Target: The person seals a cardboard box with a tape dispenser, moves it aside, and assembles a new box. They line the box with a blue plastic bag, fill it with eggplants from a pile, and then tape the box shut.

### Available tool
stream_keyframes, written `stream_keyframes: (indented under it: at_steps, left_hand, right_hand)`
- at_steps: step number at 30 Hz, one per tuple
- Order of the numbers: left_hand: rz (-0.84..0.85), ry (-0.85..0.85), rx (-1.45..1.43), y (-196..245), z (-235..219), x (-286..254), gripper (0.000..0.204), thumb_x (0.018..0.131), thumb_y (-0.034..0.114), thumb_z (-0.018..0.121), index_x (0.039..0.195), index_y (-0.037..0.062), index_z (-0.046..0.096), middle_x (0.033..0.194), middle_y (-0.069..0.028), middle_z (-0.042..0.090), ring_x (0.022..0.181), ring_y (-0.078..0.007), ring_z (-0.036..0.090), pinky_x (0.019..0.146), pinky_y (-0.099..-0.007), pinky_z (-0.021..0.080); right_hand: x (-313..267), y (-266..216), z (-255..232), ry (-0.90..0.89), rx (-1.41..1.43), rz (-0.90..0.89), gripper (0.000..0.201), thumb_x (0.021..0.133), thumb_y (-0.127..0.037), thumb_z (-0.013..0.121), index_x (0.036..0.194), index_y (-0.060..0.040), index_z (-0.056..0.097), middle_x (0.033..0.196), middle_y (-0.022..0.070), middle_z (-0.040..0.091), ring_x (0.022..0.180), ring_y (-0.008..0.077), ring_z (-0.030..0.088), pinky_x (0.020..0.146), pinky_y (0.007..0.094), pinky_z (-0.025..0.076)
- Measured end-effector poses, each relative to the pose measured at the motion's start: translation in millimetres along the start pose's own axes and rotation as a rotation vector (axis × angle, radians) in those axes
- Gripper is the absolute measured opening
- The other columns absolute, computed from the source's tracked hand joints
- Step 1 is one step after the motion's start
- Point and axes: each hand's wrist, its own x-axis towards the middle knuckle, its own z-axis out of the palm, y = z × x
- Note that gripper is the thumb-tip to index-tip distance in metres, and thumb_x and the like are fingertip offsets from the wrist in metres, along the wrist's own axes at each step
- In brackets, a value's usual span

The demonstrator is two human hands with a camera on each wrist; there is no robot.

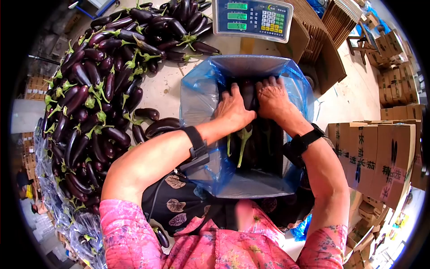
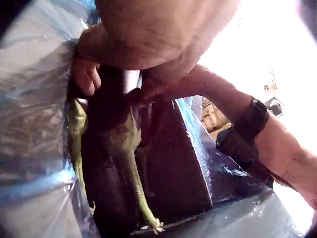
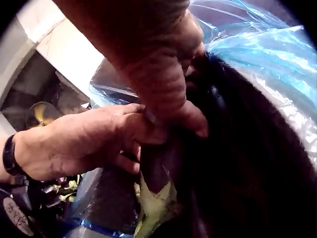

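Note:
An open box lined with blue plastic film stands before me, with dark eggplants lying inside. My left hand reaches in and holds an eggplant near its green cap, fingers on one side and thumb on the other. Close beside it, my right hand rests on the eggplants toward the far end, fingers pointing forward. In the right wrist view its thumb lies against the same eggplant. Green stems point back toward me. Deeper contents are in shadow.
A large heap of eggplants covers the left side. Behind the box stands a digital scale with lit readouts. Flattened cardboard leans at the back right, and printed cartons are stacked on the right.

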Motion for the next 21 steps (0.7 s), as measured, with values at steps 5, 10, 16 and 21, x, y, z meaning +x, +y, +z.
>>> stream_keyframes:
  at_steps: [5, 10, 16, 21]
  left_hand:
    - [0.082, 0.03, 0.027, -7.3, 10.4, -8.7, 0.119, 0.064, 0.033, 0.088, 0.151, 0.0011, 0.013, 0.132, -0.0308, 0.045, 0.119, -0.0469, 0.052, 0.099, -0.0495, 0.047]
    - [0.006, -0.047, -0.092, -11.0, 2.1, -3.3, 0.107, 0.064, 0.032, 0.083, 0.146, -0.0008, 0.023, 0.128, -0.0307, 0.05, 0.118, -0.0464, 0.053, 0.098, -0.0477, 0.048]
    - [0.042, -0.139, -0.285, -14.9, -23.0, -14.9, 0.085, 0.064, 0.028, 0.077, 0.132, -0.004, 0.038, 0.117, -0.0305, 0.06, 0.113, -0.0434, 0.059, 0.096, -0.0452, 0.048]
    - [0.127, -0.057, -0.285, -23.5, -11.3, 2.0, 0.083, 0.065, 0.026, 0.076, 0.132, -0.0059, 0.04, 0.112, -0.0285, 0.063, 0.107, -0.0437, 0.062, 0.092, -0.044, 0.051]
  right_hand:
    - [-3.2, -8.1, -8.5, -0.041, 0.006, 0.036, 0.06, 0.061, -0.033, 0.08, 0.109, -0.0019, 0.063, 0.107, 0.0161, 0.064, 0.107, 0.0295, 0.057, 0.095, 0.0394, 0.04]
    - [-15.1, -4.4, -27.9, -0.061, 0.051, 0.001, 0.069, 0.054, -0.036, 0.087, 0.106, 0.0009, 0.06, 0.109, 0.0196, 0.062, 0.103, 0.0331, 0.058, 0.09, 0.0409, 0.047]
    - [-48.2, -13.5, -31.9, -0.38, 0.243, -0.064, 0.062, 0.059, -0.028, 0.086, 0.104, 0.0019, 0.057, 0.106, 0.0198, 0.061, 0.099, 0.0339, 0.06, 0.08, 0.0406, 0.054]
    - [-97.0, -19.7, -59.0, -0.246, 0.226, -0.212, 0.053, 0.064, -0.022, 0.084, 0.105, -0.0053, 0.055, 0.1, 0.0163, 0.059, 0.099, 0.0338, 0.061, 0.079, 0.0439, 0.051]
